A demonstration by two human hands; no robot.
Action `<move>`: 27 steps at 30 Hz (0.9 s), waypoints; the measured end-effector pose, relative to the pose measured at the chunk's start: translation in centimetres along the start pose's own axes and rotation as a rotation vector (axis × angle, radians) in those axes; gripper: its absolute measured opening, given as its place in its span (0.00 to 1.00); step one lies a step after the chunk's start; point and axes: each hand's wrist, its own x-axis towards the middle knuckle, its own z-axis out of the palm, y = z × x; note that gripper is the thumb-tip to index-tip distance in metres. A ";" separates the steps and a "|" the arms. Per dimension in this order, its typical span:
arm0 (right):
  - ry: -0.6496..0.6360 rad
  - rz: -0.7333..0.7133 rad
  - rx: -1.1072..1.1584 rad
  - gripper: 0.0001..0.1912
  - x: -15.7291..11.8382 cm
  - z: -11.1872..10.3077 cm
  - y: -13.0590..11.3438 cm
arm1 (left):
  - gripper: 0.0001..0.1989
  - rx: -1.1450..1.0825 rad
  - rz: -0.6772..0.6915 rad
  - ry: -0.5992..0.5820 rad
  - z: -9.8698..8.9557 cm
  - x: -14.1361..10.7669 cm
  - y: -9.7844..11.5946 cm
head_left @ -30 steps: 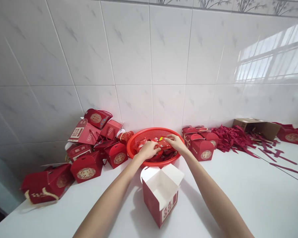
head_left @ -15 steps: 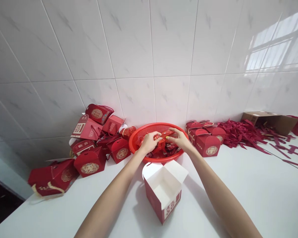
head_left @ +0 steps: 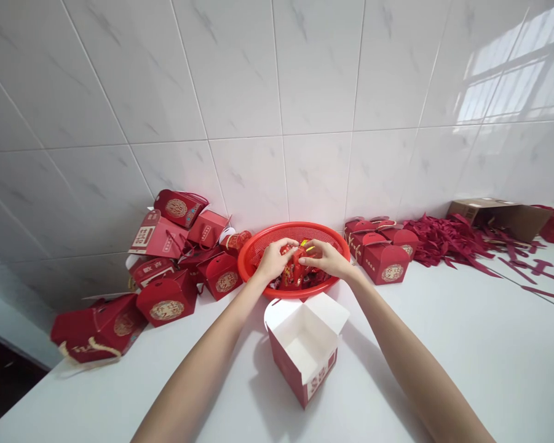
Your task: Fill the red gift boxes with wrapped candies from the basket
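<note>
Handling red packets [head_left: 292,278], box [head_left: 154,271] lettered 歡喜

A smooth white table [head_left: 465,351] runs along the tiled wall, a thin dark seam crossing it on the right. Near its front middle stands an open box [head_left: 286,363], red outside and white inside, its flaps spread. Just behind it sits a round red basket [head_left: 245,261]. To the left, a pile of red boxes [head_left: 166,301] rests on the surface; to the right come a small group of closed boxes [head_left: 385,264], a heap of dark red ribbons [head_left: 443,243], loose strips [head_left: 546,294] and a brown carton [head_left: 528,220] lying open.
</note>
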 end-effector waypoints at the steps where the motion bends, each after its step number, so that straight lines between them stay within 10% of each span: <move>1: 0.001 0.002 0.011 0.22 0.0 0.0 0.0 | 0.08 -0.012 0.003 -0.017 0.0 0.0 0.1; 15: 0.275 -0.005 -0.075 0.28 -0.1 -0.1 -0.1 | 0.18 -0.187 -0.046 -0.261 0.1 -0.3 0.0; 27: 0.029 -0.063 0.215 0.19 -0.3 -0.3 -0.3 | 0.14 -0.276 -0.018 0.052 -0.1 0.2 -0.2</move>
